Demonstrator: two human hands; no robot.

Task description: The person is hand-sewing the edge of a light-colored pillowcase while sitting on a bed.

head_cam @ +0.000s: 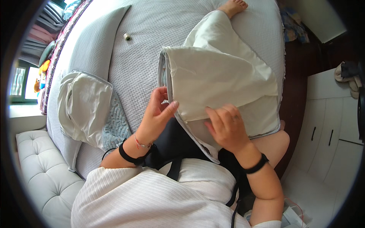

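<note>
A cream cloth piece with grey piped edges (216, 77) lies across my lap and the bed. My left hand (161, 109) is at its left piped edge, the thumb over the cloth and the fingers beside the edge. Loose white threads (184, 69) lie on the cloth near its upper left corner. My right hand (228, 125) is over the lower part, slightly blurred, with thumb and forefinger close together; whether it pinches a thread or a needle cannot be told. A small spool of thread (127, 37) rests farther up on the bed.
The quilted grey bedspread (142, 62) spreads around me. A second cream cloth piece with a blue patterned side (85, 105) lies at left, partly on a grey pillow or cushion cover (94, 48). A tufted white headboard or bench (45, 171) stands at lower left, white cabinets (322, 136) at right.
</note>
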